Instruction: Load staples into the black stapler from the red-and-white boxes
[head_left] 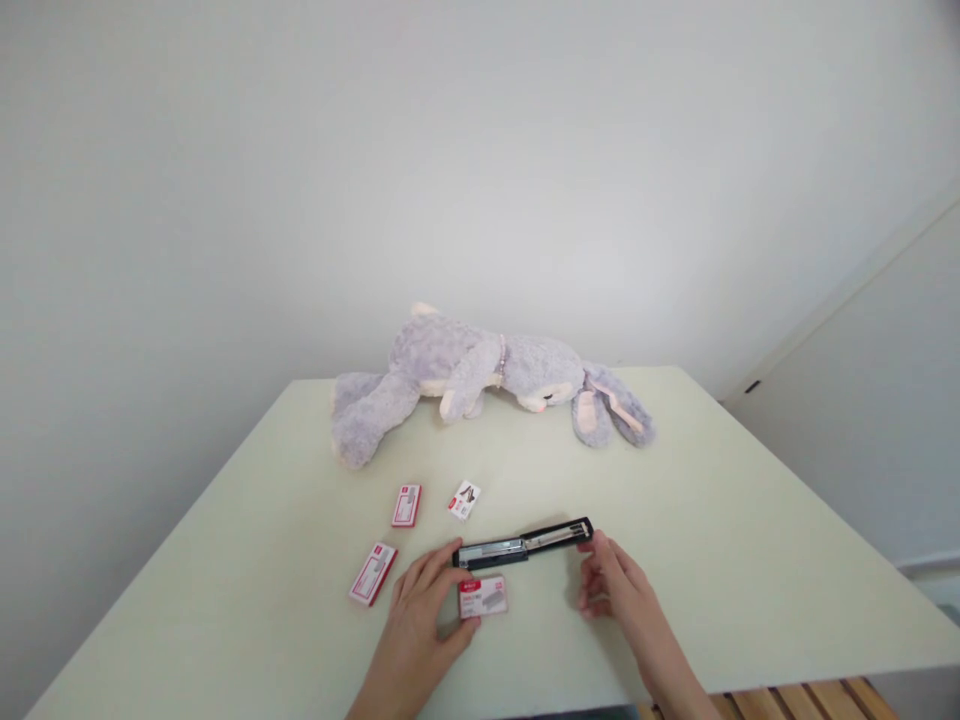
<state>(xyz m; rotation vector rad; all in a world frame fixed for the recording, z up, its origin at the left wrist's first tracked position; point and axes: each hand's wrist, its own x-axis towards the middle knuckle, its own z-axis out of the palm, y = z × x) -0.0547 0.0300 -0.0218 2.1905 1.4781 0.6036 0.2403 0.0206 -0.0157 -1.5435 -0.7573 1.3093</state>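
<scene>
A black stapler (525, 543) lies unfolded on the table, its metal inner parts facing up. My left hand (420, 625) has thumb and fingers closed around the left end of a red-and-white staple box (484, 597), just in front of the stapler. One left fingertip reaches the stapler's left end. At the opposite end, my right hand (619, 588) has a fingertip at or against the stapler, with its other fingers loosely bent and apart; nothing is visible in them. Two more staple boxes (373, 574) (406, 506) lie to the left. A small white box (464, 500) with a stapler picture sits behind the stapler.
A lilac plush rabbit (442, 355) lies on its side along the back of the pale table (720, 560), near the wall. Wooden slats (802, 702) show below the table's front right edge.
</scene>
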